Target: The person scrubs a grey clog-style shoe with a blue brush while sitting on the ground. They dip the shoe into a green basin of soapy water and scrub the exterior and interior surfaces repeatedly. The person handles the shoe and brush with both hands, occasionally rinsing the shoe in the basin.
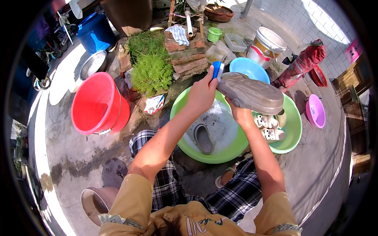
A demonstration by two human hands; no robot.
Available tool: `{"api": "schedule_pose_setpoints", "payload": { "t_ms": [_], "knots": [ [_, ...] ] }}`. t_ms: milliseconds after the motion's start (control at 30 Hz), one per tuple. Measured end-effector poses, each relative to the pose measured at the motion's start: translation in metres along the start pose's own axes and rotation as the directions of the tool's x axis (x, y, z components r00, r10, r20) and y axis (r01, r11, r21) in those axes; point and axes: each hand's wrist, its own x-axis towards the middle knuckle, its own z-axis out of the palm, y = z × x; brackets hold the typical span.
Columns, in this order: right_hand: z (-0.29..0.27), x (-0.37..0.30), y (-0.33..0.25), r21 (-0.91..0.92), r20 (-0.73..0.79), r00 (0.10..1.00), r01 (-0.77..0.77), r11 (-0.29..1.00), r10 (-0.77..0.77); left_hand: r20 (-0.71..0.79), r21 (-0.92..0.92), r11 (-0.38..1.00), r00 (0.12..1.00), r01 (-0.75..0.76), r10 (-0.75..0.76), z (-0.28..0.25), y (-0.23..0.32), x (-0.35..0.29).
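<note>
Left hand (201,94): closed around our blue brush (216,68), bristles near one end of the clog; contact we cannot tell.
Right hand (238,113): clamped on the grey clog (254,93), raised above the neighbouring green basins.
Scrubbing: the step we judge in hand; the next move calls for a steady clog and bristles pressed along it.
Soapy basin (212,159): near our knees, a second grey clog (202,138) inside.
Right-hand basin (298,128): crowds our forearm, holding pale clogs (271,129).
Floor (138,121): some room leftward, before the red bucket (92,104).

Shoe (203,139) in basin (212,159), perhaps afloat; bucket (98,108) left.
</note>
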Motion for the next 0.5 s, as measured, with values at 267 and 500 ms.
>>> {"api": "schedule_pose_setpoints", "payload": {
  "t_ms": [267, 500],
  "knots": [
    [-0.001, -0.002, 0.009, -0.01, 0.107, 0.994, -0.002, 1.0, 0.003, 0.081, -0.058, 0.998, 0.997, 0.01, -0.006, -0.002, 0.009, -0.005],
    [0.012, -0.008, 0.028, -0.114, 0.042, 0.999, 0.021, 0.993, -0.017, 0.117, -0.208, 0.956, 0.966, -0.205, 0.232, 0.016, 0.02, -0.034]
  ]
}}
